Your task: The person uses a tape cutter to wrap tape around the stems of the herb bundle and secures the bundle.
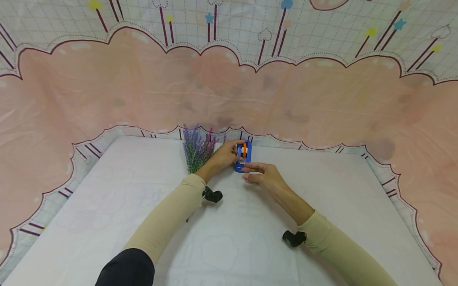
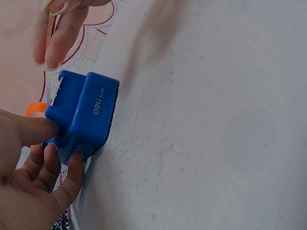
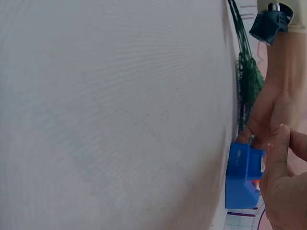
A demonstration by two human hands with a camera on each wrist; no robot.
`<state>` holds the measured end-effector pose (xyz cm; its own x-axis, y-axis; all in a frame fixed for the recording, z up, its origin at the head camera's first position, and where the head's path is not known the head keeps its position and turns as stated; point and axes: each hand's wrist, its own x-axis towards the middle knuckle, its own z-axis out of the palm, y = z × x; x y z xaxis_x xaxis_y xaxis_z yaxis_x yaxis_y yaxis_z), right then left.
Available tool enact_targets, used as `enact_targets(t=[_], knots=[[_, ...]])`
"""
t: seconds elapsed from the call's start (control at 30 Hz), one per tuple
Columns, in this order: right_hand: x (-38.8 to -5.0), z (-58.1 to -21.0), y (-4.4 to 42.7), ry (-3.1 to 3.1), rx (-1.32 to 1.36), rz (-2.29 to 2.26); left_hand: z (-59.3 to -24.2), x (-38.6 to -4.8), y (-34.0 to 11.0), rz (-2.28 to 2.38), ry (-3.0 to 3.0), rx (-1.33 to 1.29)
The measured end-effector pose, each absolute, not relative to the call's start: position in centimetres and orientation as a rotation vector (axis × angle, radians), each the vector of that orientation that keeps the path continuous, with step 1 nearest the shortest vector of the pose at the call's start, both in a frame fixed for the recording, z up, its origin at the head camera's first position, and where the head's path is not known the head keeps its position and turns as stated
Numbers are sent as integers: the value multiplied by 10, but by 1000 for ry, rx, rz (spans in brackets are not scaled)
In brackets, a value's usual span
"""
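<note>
A blue tape dispenser (image 1: 237, 169) with an orange-cored roll stands at the table's far side; its toothed cutter shows in the left wrist view. My left hand (image 1: 224, 155) holds it from the left, thumb by the cutter end and fingers along the side (image 2: 36, 163). Just off the cutter end is my right hand (image 1: 266, 176), fingers extended and thumb slightly apart in the head view. Whether a strip of tape lies at its fingertips is too unclear to tell. Purple and pink lavender sprigs (image 1: 195, 149) lie left of the left hand, their stems partly hidden under that forearm.
A white sheet covers the table (image 1: 222, 246). Beyond its far edge hangs a pink and white patterned cloth (image 1: 214, 91). Small black wrist cameras (image 1: 213, 195) stick out from both sleeves.
</note>
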<state>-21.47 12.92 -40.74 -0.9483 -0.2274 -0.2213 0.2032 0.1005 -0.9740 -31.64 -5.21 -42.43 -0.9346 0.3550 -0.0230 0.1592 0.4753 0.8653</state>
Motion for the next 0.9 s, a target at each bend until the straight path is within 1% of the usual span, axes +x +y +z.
enact_targets(t=[0.9], knots=[[-201, -408, 127, 2046, -62, -1877, -424, -315, -51, 1434, 2526, 426]])
